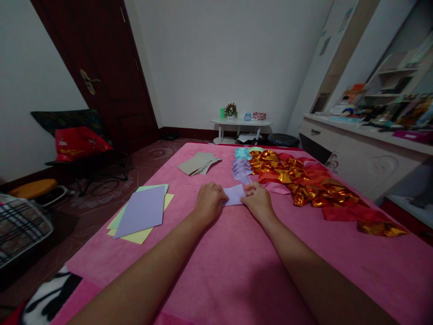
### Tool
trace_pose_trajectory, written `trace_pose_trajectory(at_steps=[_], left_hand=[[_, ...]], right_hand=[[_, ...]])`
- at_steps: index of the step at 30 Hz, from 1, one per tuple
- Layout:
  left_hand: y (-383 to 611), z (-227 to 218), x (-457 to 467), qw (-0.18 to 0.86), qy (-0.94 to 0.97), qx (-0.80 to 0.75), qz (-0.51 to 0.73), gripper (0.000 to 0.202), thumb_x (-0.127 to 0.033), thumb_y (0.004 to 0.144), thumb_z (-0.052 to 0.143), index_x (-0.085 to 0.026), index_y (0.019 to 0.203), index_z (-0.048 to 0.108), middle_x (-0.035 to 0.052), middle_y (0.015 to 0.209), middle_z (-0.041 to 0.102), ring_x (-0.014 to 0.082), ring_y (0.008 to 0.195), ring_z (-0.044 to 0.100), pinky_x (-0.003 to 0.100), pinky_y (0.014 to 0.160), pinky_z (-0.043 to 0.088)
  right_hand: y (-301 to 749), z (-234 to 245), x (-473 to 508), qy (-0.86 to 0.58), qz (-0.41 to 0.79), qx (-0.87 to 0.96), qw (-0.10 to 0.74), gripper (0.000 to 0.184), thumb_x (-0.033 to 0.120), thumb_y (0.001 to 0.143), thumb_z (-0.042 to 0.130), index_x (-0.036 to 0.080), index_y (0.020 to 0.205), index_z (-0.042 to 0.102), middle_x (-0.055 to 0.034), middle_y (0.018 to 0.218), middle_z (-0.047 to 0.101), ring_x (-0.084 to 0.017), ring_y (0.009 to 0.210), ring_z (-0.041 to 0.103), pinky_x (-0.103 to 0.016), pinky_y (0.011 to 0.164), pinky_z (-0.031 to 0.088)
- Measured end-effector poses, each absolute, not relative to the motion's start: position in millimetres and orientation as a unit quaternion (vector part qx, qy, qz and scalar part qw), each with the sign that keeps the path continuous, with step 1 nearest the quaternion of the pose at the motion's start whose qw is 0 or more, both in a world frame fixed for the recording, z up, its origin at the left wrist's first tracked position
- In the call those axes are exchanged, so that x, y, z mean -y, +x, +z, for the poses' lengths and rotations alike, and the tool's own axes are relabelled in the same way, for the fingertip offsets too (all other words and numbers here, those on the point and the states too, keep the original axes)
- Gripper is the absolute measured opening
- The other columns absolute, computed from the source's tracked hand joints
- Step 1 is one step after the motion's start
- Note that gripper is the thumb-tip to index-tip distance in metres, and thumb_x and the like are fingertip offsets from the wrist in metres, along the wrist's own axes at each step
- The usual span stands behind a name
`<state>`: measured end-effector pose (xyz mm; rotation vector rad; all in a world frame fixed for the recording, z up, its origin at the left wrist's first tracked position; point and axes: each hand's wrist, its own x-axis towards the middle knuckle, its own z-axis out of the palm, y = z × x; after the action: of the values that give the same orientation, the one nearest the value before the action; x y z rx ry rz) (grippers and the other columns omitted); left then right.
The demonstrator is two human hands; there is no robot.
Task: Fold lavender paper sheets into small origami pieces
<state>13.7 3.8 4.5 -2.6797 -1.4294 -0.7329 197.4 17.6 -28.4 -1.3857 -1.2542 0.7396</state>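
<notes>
A small folded lilac paper (234,195) lies on the pink blanket (237,266) in the middle of the bed. My left hand (209,201) is curled and pinches the paper's left edge. My right hand (257,199) is curled too and presses on its right edge. Just beyond the paper lies a row of folded lilac pieces (241,169) with a light blue one (242,153) at the far end. A stack of flat sheets (142,212), lilac on top of yellow and green, lies to the left of my left arm.
Red and gold foil paper (304,180) stretches along the bed's right side. Grey card sheets (199,163) lie at the far left. A white low table (240,123), a chair with a red cushion (78,142), a dark door (101,67) and a dresser (365,149) surround the bed.
</notes>
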Motion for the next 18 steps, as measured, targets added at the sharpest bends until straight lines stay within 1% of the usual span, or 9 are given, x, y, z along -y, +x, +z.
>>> trace_pose_trajectory(at_steps=[1,3,6,8,10,12,14,18], left_hand=[[16.5,4.3,-5.0,0.004,-0.857,0.462,-0.226,0.019,-0.017,0.080,0.058,-0.025,0.082,0.075,0.0071,0.083,0.067,0.0229,0.087,0.055,0.037,0.075,0.035],[21.7,2.7,-7.6,-0.009,-0.848,0.478,-0.228,0.013,-0.025,0.079,0.062,-0.023,0.084,0.074,0.0076,0.083,0.068,0.0223,0.083,0.058,0.036,0.074,0.035],[23.1,-2.9,-13.0,-0.061,-0.826,0.498,-0.257,0.019,-0.036,0.076,0.067,-0.021,0.086,0.072,0.0072,0.085,0.069,0.0201,0.078,0.059,0.032,0.070,0.036],[18.4,-8.6,-18.5,-0.124,-0.810,0.503,-0.275,0.024,-0.038,0.073,0.069,-0.020,0.088,0.072,0.0056,0.083,0.068,0.0178,0.073,0.059,0.028,0.066,0.037],[11.1,-14.4,-24.6,-0.200,-0.797,0.495,-0.282,0.027,-0.036,0.069,0.072,-0.020,0.090,0.072,0.0037,0.081,0.068,0.0157,0.069,0.057,0.025,0.061,0.036],[5.6,-18.0,-29.0,-0.247,-0.797,0.470,-0.287,0.031,-0.036,0.066,0.073,-0.020,0.093,0.072,0.0024,0.081,0.067,0.0145,0.068,0.056,0.023,0.059,0.036],[5.2,-18.2,-30.4,-0.248,-0.796,0.471,-0.289,0.034,-0.039,0.064,0.074,-0.021,0.093,0.072,0.0012,0.080,0.066,0.0139,0.067,0.056,0.023,0.058,0.036],[15.6,-11.9,-27.3,-0.201,-0.773,0.542,-0.261,0.039,-0.051,0.060,0.074,-0.023,0.086,0.070,-0.0017,0.074,0.064,0.0125,0.062,0.054,0.023,0.055,0.031]], right_hand=[[196.9,-28.2,-17.6,-0.590,0.297,0.530,0.532,0.029,0.011,0.047,0.064,0.025,0.070,0.055,0.0046,0.055,0.059,-0.016,0.054,0.053,-0.027,0.053,0.036],[195.6,-27.3,-17.1,-0.598,0.281,0.536,0.525,0.027,0.011,0.047,0.063,0.025,0.069,0.055,0.0042,0.055,0.060,-0.016,0.054,0.054,-0.027,0.053,0.037],[194.4,-25.8,-15.8,-0.603,0.266,0.545,0.517,0.025,0.011,0.048,0.062,0.025,0.068,0.056,0.0038,0.056,0.061,-0.016,0.055,0.055,-0.027,0.053,0.038],[194.3,-25.1,-15.0,-0.607,0.261,0.548,0.514,0.025,0.010,0.048,0.062,0.024,0.068,0.056,0.0037,0.057,0.061,-0.016,0.055,0.056,-0.027,0.053,0.039],[194.6,-24.8,-14.5,-0.610,0.257,0.548,0.511,0.026,0.010,0.048,0.061,0.024,0.069,0.056,0.0036,0.058,0.062,-0.016,0.055,0.056,-0.027,0.054,0.040],[194.6,-24.6,-14.1,-0.612,0.253,0.550,0.509,0.027,0.009,0.048,0.061,0.024,0.070,0.055,0.0036,0.059,0.062,-0.016,0.055,0.057,-0.027,0.054,0.041],[193.9,-24.0,-13.9,-0.616,0.247,0.553,0.504,0.027,0.009,0.049,0.061,0.023,0.071,0.055,0.0038,0.060,0.062,-0.015,0.056,0.057,-0.026,0.054,0.041],[191.3,-22.4,-13.0,-0.638,0.224,0.571,0.466,0.024,0.010,0.054,0.060,0.021,0.074,0.053,0.0035,0.064,0.063,-0.015,0.058,0.060,-0.025,0.054,0.042]])
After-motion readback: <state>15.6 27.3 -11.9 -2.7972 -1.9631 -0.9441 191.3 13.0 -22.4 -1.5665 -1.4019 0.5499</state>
